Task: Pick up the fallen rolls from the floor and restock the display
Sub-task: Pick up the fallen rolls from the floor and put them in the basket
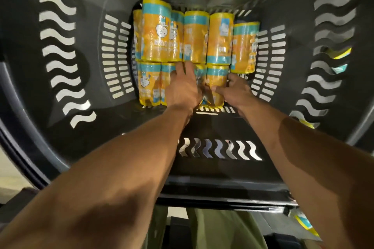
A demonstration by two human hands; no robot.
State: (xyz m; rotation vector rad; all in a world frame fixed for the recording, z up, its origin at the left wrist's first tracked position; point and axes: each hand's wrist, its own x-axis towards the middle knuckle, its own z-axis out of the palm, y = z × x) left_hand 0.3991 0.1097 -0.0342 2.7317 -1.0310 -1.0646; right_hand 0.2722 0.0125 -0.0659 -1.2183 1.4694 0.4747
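rolls (194, 50) packed 2 rows on bin (113, 123) bottom | risk: front-row roll (216, 79) being wedged in may pop out or tip neighbours if forced, far-right roll (243, 46) sits askew | left hand (183, 87) flat, fingers spread, pressing roll tops, grips nothing | right hand (235, 92) curled on front-row roll's side, part-closed

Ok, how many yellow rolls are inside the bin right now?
10. Six across the far row, four in the near row, where the left hand rests and the right hand grips the rightmost roll. Others may be hidden underneath.
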